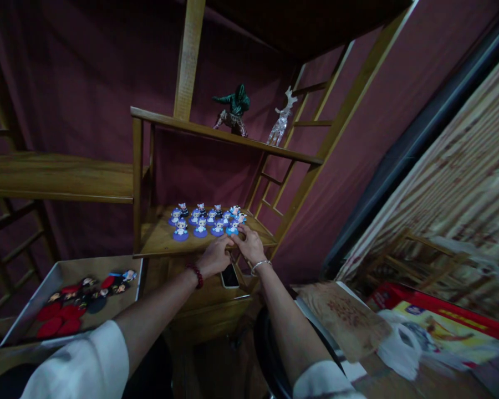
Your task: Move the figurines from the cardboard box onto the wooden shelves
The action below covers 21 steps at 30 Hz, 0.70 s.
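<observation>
The front-row figurine at the right end (pixel 232 228), on a blue base, stands upright on the wooden shelf (pixel 160 242), close to its front edge. The right hand (pixel 250 245) has its fingers at the near right side of this figurine, seemingly touching it; whether they pinch it or merely rest there, I cannot tell. The left hand (pixel 216 256) is just in front, fingers bent towards the same base and close to the other hand; its grip is partly hidden, so I cannot say if it holds anything.

Just to the left stands a purple-based figurine (pixel 218 228), with more rows close behind. The tight spacing looks like the main risk: a sideways nudge from a knuckle could tip one figure into the next. A pull towards the body could take the front one over the edge, and the phone (pixel 229 277) lying below the hands might then be struck.

Farther out, an open box (pixel 28 306) at the left holds red-based figures (pixel 69 311). On the upper shelf (pixel 199 128) stand a green hooded statue (pixel 237 105) and a clear deer (pixel 280 123); a careless upward reach might knock that deer.
</observation>
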### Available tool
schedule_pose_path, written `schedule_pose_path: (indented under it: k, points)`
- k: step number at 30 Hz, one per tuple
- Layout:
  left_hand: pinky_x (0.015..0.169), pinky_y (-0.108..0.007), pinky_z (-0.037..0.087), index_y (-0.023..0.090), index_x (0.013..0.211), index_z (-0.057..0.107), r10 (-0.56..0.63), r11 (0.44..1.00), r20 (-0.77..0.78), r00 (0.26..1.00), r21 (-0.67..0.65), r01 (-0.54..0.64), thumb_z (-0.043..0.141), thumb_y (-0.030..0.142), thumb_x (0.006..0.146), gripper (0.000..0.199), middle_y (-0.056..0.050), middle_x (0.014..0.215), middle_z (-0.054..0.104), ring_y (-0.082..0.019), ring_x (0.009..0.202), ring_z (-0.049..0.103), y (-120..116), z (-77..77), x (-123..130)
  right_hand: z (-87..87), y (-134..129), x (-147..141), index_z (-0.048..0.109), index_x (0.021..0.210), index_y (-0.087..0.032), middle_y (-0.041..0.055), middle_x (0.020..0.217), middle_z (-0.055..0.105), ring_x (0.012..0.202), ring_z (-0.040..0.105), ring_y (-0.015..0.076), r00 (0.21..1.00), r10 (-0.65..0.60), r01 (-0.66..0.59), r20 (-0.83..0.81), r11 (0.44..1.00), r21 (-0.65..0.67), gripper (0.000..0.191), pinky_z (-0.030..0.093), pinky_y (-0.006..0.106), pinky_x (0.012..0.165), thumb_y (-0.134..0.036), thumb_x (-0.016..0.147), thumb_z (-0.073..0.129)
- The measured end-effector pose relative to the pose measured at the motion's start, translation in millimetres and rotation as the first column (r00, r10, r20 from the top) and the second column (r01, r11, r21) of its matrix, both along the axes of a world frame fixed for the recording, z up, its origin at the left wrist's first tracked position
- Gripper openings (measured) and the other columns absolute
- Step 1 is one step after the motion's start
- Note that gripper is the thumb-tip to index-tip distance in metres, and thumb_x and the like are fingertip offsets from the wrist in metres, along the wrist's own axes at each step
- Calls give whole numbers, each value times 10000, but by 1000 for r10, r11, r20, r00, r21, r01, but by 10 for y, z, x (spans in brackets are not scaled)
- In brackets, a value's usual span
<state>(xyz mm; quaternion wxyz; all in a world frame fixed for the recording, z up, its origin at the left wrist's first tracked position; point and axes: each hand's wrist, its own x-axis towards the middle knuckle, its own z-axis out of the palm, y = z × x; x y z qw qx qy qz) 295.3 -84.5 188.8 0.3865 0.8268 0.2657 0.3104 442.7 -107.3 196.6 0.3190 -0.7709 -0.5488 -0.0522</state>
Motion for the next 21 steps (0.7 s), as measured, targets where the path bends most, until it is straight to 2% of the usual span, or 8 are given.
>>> schedule_pose_path:
  k: [3,6,11,14,18,21]
  points:
    - [750,-276,488,148,973,569,46,996,27,999,77,-48,411,35,690,343,-77,1050,606,-129,776,615,-9,-23,-163,-12,-21,-11,515,1149,-219,19,1073,643,1018,539,197,1000,-5,5,-23,1000,27,429,405,341,893,-374,751,559]
    - [795,-288,467,131,950,581,95,985,61,994,140,-103,385,34,708,327,-84,1068,611,-112,728,614,6,-53,-365,-29,-53,-33,507,1156,-216,10,1071,644,1021,539,194,999,-7,10,-40,997,73,442,396,343,908,-362,743,567]
    - [741,-286,465,119,956,591,158,974,40,987,156,-163,351,62,741,327,-27,693,660,-129,616,603,22,-13,-680,-36,-102,-70,504,1156,-209,4,1084,640,1043,539,187,998,-19,24,-56,995,96,436,381,340,936,-308,737,571]
    - [750,-283,456,140,941,603,228,952,33,973,201,-230,353,73,749,322,-3,601,630,-139,647,599,17,37,-839,-25,-107,-79,508,1151,-211,3,1082,642,1048,538,187,997,-32,37,-70,997,73,425,389,340,931,-308,741,566]
    - [738,-277,461,182,874,621,350,897,70,934,264,-356,357,95,757,302,-19,738,640,-144,728,594,31,33,-1036,-5,-71,-74,512,1143,-222,7,1084,642,1045,553,169,994,-48,53,-102,997,48,415,391,326,936,-315,743,565]
    - [774,-285,459,183,839,619,394,851,146,907,315,-421,353,98,762,290,-41,867,629,-148,796,585,59,-11,-1170,3,-18,-70,509,1147,-220,25,1085,640,1064,549,172,990,-76,80,-117,996,32,445,390,326,941,-349,727,581]
